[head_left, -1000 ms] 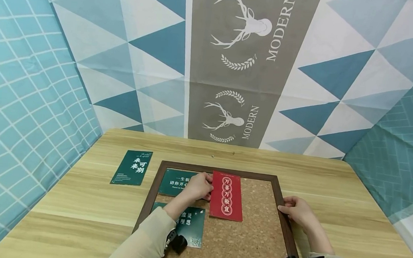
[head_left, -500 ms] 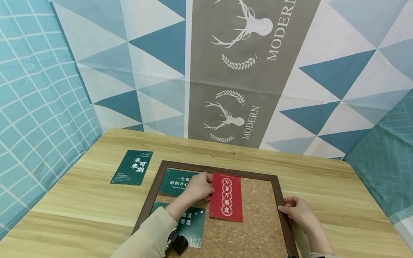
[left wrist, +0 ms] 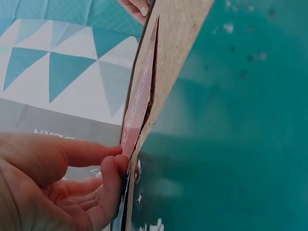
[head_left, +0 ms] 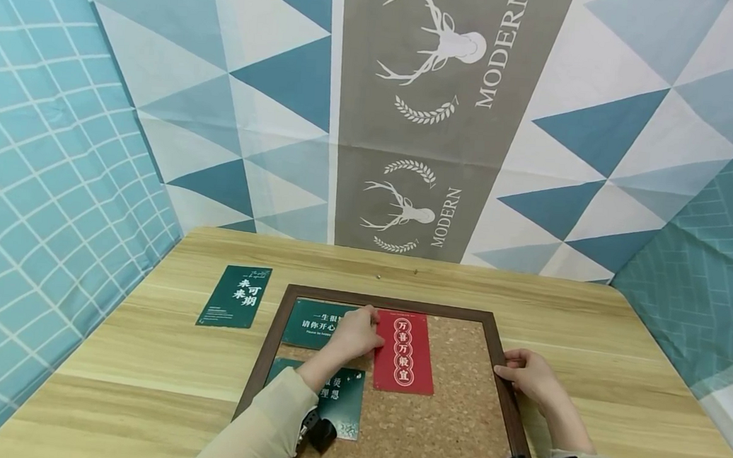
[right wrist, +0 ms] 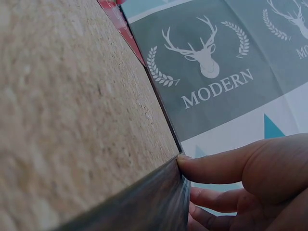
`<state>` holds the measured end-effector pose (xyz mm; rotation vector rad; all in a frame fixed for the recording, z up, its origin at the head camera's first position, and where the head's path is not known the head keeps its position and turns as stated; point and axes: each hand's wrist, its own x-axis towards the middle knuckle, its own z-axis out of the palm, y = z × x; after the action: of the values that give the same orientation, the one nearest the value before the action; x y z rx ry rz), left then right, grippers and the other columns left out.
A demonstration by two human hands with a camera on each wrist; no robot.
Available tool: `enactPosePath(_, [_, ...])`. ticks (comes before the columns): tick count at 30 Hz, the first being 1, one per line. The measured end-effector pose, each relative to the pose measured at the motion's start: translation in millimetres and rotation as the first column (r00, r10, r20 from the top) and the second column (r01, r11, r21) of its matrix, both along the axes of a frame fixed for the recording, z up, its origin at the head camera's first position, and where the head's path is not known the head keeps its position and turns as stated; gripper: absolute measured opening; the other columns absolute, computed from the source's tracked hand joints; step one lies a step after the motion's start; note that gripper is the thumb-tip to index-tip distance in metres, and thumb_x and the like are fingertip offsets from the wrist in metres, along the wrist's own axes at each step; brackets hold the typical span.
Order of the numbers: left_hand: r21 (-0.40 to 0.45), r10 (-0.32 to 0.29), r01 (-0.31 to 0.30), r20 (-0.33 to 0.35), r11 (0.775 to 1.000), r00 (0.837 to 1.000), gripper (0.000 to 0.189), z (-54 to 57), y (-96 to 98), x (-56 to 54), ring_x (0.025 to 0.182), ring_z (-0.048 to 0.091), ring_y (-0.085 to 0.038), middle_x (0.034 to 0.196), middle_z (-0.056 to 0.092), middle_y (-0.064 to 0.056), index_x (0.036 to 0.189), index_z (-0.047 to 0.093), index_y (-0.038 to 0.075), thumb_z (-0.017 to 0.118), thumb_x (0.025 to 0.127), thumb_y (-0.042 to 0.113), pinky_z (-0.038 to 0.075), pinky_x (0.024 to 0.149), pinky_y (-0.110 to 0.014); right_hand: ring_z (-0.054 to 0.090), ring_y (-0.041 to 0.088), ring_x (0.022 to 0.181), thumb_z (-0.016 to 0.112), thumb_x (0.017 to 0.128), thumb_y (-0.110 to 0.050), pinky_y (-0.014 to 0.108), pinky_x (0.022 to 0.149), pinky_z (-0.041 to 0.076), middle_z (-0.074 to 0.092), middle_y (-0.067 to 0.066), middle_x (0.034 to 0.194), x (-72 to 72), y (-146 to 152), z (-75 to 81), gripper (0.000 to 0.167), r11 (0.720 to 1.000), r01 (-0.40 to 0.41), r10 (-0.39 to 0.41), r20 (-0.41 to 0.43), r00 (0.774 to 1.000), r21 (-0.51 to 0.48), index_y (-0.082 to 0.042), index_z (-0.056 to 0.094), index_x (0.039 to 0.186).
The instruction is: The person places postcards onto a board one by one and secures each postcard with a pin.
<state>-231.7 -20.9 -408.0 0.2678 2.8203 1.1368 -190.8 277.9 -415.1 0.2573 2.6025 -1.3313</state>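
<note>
In the head view my left hand (head_left: pixel 352 336) pinches the left edge of a red card (head_left: pixel 405 352) with white lettering, near the top of a framed corkboard (head_left: pixel 455 427). The left wrist view shows thumb and fingers at the edge of the red card (left wrist: pixel 138 108), whose near part seems slightly raised. My right hand (head_left: pixel 530 375) grips the dark wooden frame on the right, thumb on its face and fingers behind, as the right wrist view shows at the frame edge (right wrist: pixel 163 192). Left of the red card, a green card (head_left: pixel 309 324) lies on the cork, partly hidden by my left hand.
Another green card (head_left: pixel 346 412) sits lower on the cork, partly under my left forearm. A loose dark green card (head_left: pixel 234 296) lies on the wooden table (head_left: pixel 139 369) left of the board. Patterned cloth (head_left: pixel 404 153) hangs behind the table.
The red card has shifted slightly down and right, and its top edge sits lower, near the frame. My left hand moved slightly with it. My right hand stays on the frame.
</note>
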Motion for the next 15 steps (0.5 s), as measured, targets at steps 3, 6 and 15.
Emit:
enactPosePath(3, [-0.033, -0.036, 0.035, -0.031, 0.999, 0.999, 0.031, 0.4, 1.7, 0.9, 0.071, 0.054, -0.020, 0.092, 0.063, -0.014, 0.102, 0.061, 0.001, 0.072, 0.073, 0.005, 0.043, 0.059, -0.029, 0.049, 0.022, 0.081, 0.058, 0.087, -0.011, 0.031, 0.066, 0.044, 0.046, 0.024, 0.104, -0.3, 0.1, -0.5, 0.046, 1.000, 0.002, -0.002, -0.001, 1.000, 0.005, 0.015, 0.040, 0.120])
enactPosePath(6, [-0.063, -0.056, 0.052, -0.053, 0.997, 0.997, 0.032, -0.4, 3.6, 1.3, 0.078, 0.058, -0.023, 0.097, 0.064, -0.014, 0.104, 0.062, 0.001, 0.072, 0.073, 0.004, 0.046, 0.062, -0.031, 0.050, 0.023, 0.081, 0.058, 0.087, -0.012, 0.032, 0.066, 0.044, 0.046, 0.024, 0.105, -0.5, 0.5, -1.2, 0.046, 1.000, 0.001, -0.001, -0.002, 1.000, 0.010, 0.015, 0.040, 0.120])
enactPosePath(15, [-0.133, -0.066, 0.055, -0.081, 0.990, 0.995, 0.031, -0.2, 8.1, 2.8, 0.085, 0.062, -0.026, 0.103, 0.064, -0.014, 0.109, 0.063, 0.002, 0.066, 0.077, 0.000, 0.049, 0.064, -0.031, 0.049, 0.022, 0.080, 0.057, 0.088, -0.012, 0.032, 0.065, 0.044, 0.045, 0.027, 0.108, -0.5, 0.7, -2.3, 0.047, 1.000, -0.006, 0.006, 0.001, 1.000, 0.008, 0.015, 0.038, 0.122])
